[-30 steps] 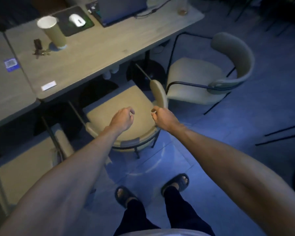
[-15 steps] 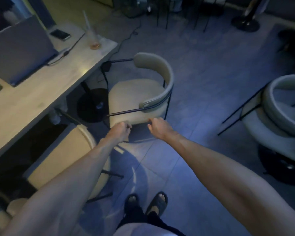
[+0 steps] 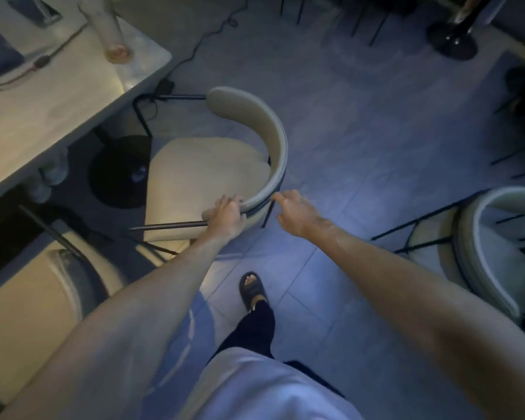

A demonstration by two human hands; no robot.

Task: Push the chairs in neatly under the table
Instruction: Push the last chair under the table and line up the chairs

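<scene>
Three cream padded chairs with curved backrests and black metal frames stand around a pale wooden table (image 3: 43, 116), which fills the far left.

1. Table. A tall clear glass (image 3: 115, 40) stands near its far right corner. Judgement: a knock to the table could tip the glass, so chair travel should be slow.
2. Left chair (image 3: 28, 313). It is at the near left, with its front tucked under the table edge. Judgement: it is at or close to its final position.
3. Middle chair (image 3: 206, 174). It stands just off the table's right side, with its seat facing left toward the black round table base (image 3: 119, 174). The seat lies outside the tabletop edge, so this chair is not yet pushed in.
4. Left hand (image 3: 226, 218). The fingers are curled over the near end of the middle chair's backrest, where the black rail meets it. A hold at this end gives leverage to swing the chair square to the table.
5. Right hand (image 3: 297, 213). It is just beside the near right curve of the same backrest, with the fingers loosely curled and holding nothing. Whether the forefinger touches the backrest cannot be told. Judgement: it is placed to take a second hold, so that the push runs straight.
6. Right chair (image 3: 497, 253). It is at the near right, well apart from the table. Whether it belongs to this table cannot be told.
</scene>
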